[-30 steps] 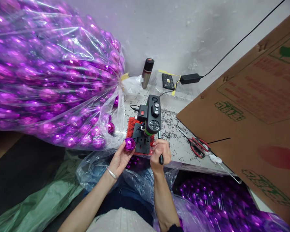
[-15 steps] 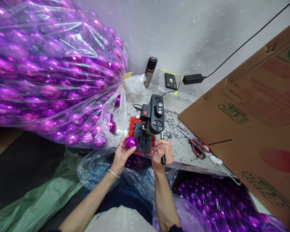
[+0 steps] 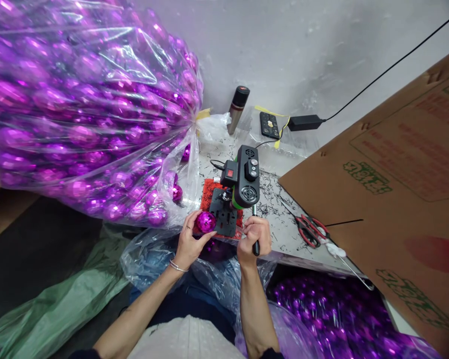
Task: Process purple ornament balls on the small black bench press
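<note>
My left hand (image 3: 190, 244) holds a shiny purple faceted ball ornament (image 3: 206, 221) between thumb and fingers, at the left front of a black slotted base plate (image 3: 224, 227). That plate belongs to a small black bench drill press (image 3: 248, 174) standing on a red mat (image 3: 206, 192). My right hand (image 3: 255, 238) is closed round the press's lever handle (image 3: 256, 248), whose black end sticks out below the fist. Part of the ball's lower side is hidden by the thumb. More purple balls show dimly under the table edge, between my arms.
A large clear bag of purple balls (image 3: 82, 134) fills the left. Red-handled scissors (image 3: 310, 230) lie right, beside a big cardboard box (image 3: 389, 194). Behind stand a dark bottle (image 3: 238, 109), a phone (image 3: 269, 125) and a power adapter (image 3: 306, 122). Black scraps litter the tabletop (image 3: 280, 239).
The view has shifted slightly, moving most things a little right in the picture. The ball has turned in my left fingers, and the thumb sits lower on it. My right hand keeps hold of the lever handle.
</note>
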`<state>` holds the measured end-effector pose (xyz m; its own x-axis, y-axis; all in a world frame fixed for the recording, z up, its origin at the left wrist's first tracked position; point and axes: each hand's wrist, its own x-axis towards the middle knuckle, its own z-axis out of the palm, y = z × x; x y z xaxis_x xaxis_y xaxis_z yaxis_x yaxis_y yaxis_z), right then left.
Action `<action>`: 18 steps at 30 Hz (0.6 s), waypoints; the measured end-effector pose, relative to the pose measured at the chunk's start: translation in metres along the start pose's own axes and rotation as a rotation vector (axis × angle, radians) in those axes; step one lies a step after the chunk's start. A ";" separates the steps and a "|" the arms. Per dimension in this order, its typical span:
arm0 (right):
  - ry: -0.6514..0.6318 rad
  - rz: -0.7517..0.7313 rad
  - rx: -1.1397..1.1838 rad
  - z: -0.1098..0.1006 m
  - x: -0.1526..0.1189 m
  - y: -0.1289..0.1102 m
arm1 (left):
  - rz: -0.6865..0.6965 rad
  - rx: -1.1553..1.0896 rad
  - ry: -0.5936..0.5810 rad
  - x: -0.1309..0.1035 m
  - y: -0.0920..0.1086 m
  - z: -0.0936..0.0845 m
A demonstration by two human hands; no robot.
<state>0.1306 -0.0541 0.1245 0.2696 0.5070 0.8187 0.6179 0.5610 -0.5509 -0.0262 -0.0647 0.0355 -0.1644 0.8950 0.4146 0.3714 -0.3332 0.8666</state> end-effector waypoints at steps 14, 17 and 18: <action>0.002 0.005 0.016 0.000 -0.002 0.001 | -0.044 0.051 -0.048 -0.001 -0.005 -0.001; 0.007 0.006 0.011 0.001 -0.003 0.002 | -0.083 0.027 -0.052 -0.001 -0.005 0.000; 0.009 0.006 0.007 0.001 -0.003 0.002 | -0.115 0.009 -0.058 -0.001 -0.004 0.000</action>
<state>0.1301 -0.0540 0.1211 0.2794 0.5044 0.8170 0.6115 0.5625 -0.5565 -0.0273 -0.0638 0.0314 -0.1534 0.9428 0.2960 0.3613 -0.2253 0.9048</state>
